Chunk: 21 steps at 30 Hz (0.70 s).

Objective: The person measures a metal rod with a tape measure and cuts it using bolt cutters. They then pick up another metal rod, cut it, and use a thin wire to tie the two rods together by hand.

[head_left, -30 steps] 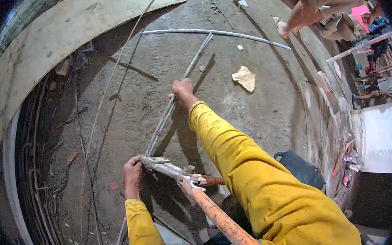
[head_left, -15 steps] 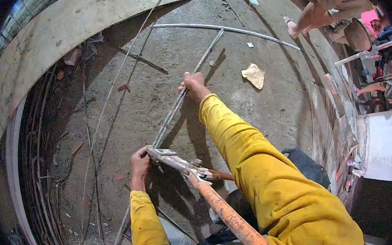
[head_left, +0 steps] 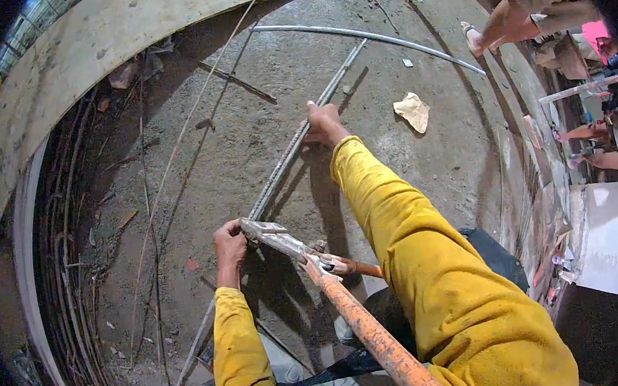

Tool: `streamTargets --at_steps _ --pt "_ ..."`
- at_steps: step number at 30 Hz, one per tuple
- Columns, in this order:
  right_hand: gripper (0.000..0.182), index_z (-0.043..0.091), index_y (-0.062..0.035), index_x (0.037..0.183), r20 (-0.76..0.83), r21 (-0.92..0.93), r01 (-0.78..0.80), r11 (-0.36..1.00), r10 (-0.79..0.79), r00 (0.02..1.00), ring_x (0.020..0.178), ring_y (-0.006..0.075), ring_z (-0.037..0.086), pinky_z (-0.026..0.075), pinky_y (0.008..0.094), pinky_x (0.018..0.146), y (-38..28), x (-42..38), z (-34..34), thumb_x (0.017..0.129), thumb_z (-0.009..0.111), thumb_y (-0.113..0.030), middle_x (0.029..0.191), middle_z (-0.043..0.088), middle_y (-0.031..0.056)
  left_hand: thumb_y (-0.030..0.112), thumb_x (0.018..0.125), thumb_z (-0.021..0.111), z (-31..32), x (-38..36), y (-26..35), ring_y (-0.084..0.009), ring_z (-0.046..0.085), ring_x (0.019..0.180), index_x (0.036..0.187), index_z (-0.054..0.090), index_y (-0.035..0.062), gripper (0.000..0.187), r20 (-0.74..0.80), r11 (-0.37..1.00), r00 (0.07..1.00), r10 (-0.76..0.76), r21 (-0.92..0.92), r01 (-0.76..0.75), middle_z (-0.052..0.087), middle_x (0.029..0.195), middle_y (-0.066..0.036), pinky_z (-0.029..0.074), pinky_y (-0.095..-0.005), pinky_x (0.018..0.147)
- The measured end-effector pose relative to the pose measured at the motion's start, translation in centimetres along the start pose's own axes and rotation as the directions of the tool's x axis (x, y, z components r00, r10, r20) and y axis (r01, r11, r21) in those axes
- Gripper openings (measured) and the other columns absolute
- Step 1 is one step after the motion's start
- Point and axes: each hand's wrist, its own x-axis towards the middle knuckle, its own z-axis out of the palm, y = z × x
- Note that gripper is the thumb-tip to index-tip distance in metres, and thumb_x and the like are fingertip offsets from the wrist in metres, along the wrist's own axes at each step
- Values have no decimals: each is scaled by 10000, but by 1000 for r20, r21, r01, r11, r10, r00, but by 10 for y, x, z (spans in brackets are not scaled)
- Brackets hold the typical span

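Ribbed steel rebar (head_left: 284, 160) slants across the middle, at least two lengths side by side. My right hand (head_left: 323, 124) is closed around it partway along, thumb raised on top. At the lower end of the rebar lie the worn metal jaws of a bolt cutter (head_left: 272, 238), whose scuffed orange handle (head_left: 368, 327) runs down toward me. My left hand (head_left: 230, 245) is closed beside the jaw tip, pinching at the rebar where it meets the jaws. Its fingertips are partly hidden, as is the bite of the jaws.
A long grey pipe (head_left: 376, 38) lies past the rebar's far end. Crumpled paper (head_left: 412, 113) is on the dirt floor at right. Many bent bars (head_left: 67, 288) are heaped at left below a plywood sheet (head_left: 92, 65). A person's leg (head_left: 500, 25) shows at upper right.
The view has shifted slightly, so the scene sits farther right. My right hand's grip on the rebar has loosened a little, its thumb now lifted. My left hand stays at the jaws.
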Motion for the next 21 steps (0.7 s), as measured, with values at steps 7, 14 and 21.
streamTargets --at_steps 7,14,21 --pt "316 459 61 1008 22 72 24 997 -26 999 630 294 642 570 406 539 5 -3 2 926 505 -241 769 592 161 44 759 661 0 -12 26 -81 577 707 934 678 -8 183 8 1000 1000 -5 13 5 655 809 -11 468 -240 641" --pt "277 408 31 1021 187 275 -38 961 -15 982 600 271 637 558 404 511 -53 -95 -19 923 512 -205 741 589 138 42 790 640 -1 4 -6 -80 570 694 927 676 -7 149 4 995 998 64 71 -64 647 798 1 465 -240 632" --pt "231 342 -42 996 147 373 86 924 -151 978 580 285 640 561 438 502 -65 -113 -21 900 527 -141 774 588 130 17 782 632 0 -7 16 -68 564 690 921 672 -7 147 7 1000 1000 27 -4 -27 641 788 10 459 -225 629"
